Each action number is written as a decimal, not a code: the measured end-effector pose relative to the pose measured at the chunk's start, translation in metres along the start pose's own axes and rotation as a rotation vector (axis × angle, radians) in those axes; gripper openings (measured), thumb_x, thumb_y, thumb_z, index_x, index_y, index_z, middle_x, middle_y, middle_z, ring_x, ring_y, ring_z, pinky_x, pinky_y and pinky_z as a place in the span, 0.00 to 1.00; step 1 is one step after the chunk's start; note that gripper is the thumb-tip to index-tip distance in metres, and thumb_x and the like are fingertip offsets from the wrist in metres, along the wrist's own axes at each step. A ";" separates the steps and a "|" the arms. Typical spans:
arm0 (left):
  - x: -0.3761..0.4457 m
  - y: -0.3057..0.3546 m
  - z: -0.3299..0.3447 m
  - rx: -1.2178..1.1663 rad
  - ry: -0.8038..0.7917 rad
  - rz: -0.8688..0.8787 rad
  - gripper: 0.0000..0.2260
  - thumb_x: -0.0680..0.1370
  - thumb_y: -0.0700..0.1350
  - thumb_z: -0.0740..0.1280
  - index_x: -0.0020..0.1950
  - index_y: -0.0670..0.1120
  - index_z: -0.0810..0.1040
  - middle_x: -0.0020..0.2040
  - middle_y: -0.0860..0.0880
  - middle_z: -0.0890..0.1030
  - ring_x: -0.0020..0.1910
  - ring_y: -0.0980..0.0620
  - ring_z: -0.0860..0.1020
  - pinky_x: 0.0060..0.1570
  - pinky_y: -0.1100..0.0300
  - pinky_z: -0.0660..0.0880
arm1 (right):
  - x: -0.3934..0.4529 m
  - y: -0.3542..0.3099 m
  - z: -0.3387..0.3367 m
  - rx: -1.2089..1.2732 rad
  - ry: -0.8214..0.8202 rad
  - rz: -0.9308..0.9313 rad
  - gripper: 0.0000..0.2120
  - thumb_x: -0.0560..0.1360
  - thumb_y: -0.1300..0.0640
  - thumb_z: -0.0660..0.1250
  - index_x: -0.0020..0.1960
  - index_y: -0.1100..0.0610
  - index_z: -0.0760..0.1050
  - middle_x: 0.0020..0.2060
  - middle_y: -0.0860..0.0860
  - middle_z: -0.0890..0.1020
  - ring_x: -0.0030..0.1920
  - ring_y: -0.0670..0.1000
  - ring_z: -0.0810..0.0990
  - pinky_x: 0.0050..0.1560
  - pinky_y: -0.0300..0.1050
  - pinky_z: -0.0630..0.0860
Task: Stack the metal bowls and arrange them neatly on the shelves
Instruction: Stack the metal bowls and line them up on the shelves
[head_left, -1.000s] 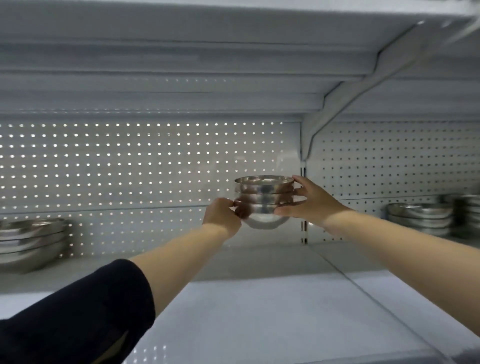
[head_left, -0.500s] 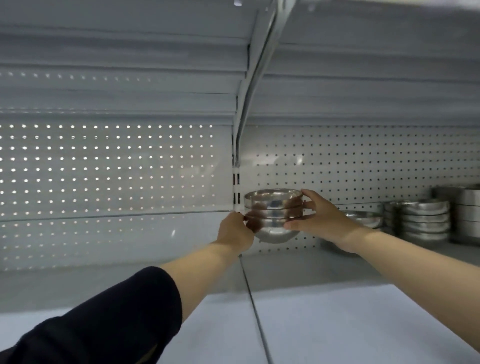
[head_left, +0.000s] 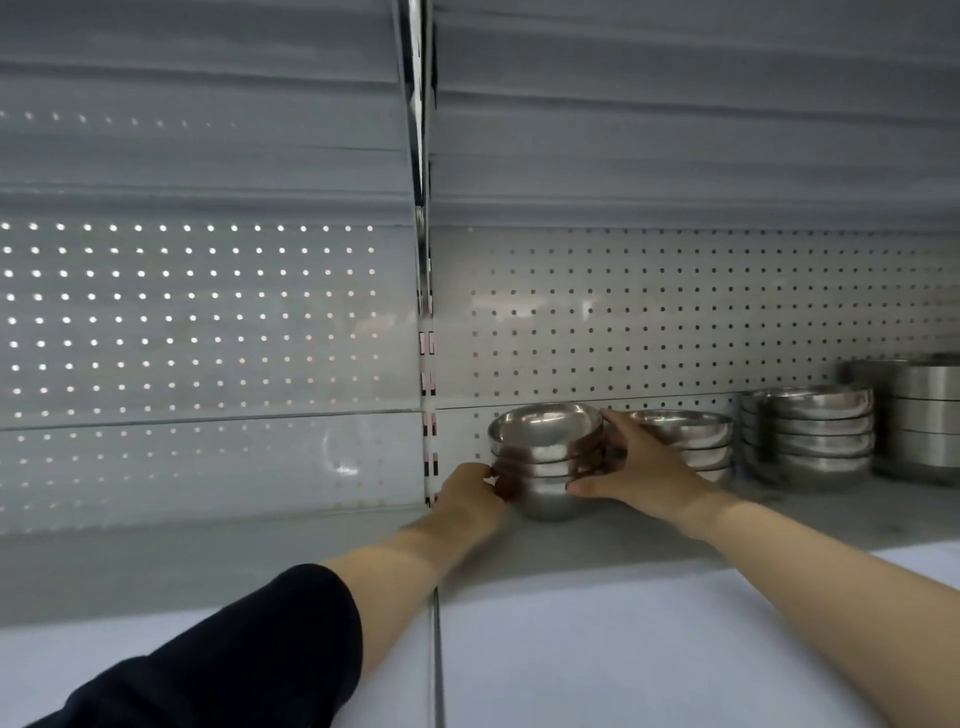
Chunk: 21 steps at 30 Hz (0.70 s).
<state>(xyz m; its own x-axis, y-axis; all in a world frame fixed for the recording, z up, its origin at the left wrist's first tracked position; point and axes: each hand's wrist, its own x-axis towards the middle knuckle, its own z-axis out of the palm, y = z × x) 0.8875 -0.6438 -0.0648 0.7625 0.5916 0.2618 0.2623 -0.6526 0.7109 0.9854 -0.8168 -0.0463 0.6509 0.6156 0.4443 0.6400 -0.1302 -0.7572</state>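
Two hands hold a small stack of metal bowls (head_left: 545, 457) at the back of the shelf (head_left: 649, 639); the stack sits just to the right of the upright post (head_left: 427, 364), and that post is the landmark here; the bottom bowl looks to be resting on the shelf, but I cannot tell for sure; the left hand (head_left: 470, 496) is right of the post, low down, with its fingers curled round the left side of the stack; the right hand (head_left: 636, 470) is further right of the post, its fingers wrapped on the right side and its thumb under the lower bowl; a dark sleeve (head_left: 249, 660) covers the left arm, left of the post and close to the camera; further right of the post stands a second stack of bowls (head_left: 691, 441), just behind the right hand; next comes a taller stack of bowls (head_left: 810, 436); farthest right of the post are big steel pots (head_left: 924, 415); a wall with small holes (head_left: 675, 322) runs behind it all.
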 end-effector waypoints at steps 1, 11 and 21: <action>-0.002 0.000 0.001 -0.011 -0.016 -0.025 0.05 0.76 0.38 0.61 0.43 0.43 0.76 0.46 0.45 0.80 0.47 0.48 0.76 0.40 0.62 0.70 | -0.001 0.000 0.000 -0.011 0.004 0.002 0.37 0.61 0.55 0.80 0.60 0.38 0.61 0.48 0.33 0.73 0.48 0.33 0.72 0.40 0.25 0.67; -0.001 -0.005 0.002 0.056 -0.013 0.076 0.06 0.75 0.36 0.61 0.40 0.45 0.73 0.43 0.48 0.76 0.44 0.51 0.73 0.44 0.62 0.67 | -0.002 0.001 0.005 0.028 0.070 0.070 0.27 0.67 0.44 0.73 0.63 0.42 0.68 0.53 0.39 0.74 0.59 0.46 0.72 0.61 0.48 0.73; -0.005 -0.008 0.002 -0.038 -0.058 0.093 0.08 0.75 0.35 0.58 0.42 0.45 0.74 0.41 0.45 0.78 0.43 0.50 0.74 0.43 0.61 0.68 | -0.001 0.000 0.010 0.062 0.121 0.141 0.23 0.64 0.39 0.73 0.54 0.48 0.74 0.50 0.44 0.79 0.52 0.47 0.77 0.59 0.52 0.76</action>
<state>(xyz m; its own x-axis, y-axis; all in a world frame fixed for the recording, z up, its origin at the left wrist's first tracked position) 0.8827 -0.6424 -0.0732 0.8159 0.5003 0.2899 0.1670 -0.6839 0.7102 0.9804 -0.8095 -0.0521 0.7794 0.4958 0.3832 0.5149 -0.1583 -0.8425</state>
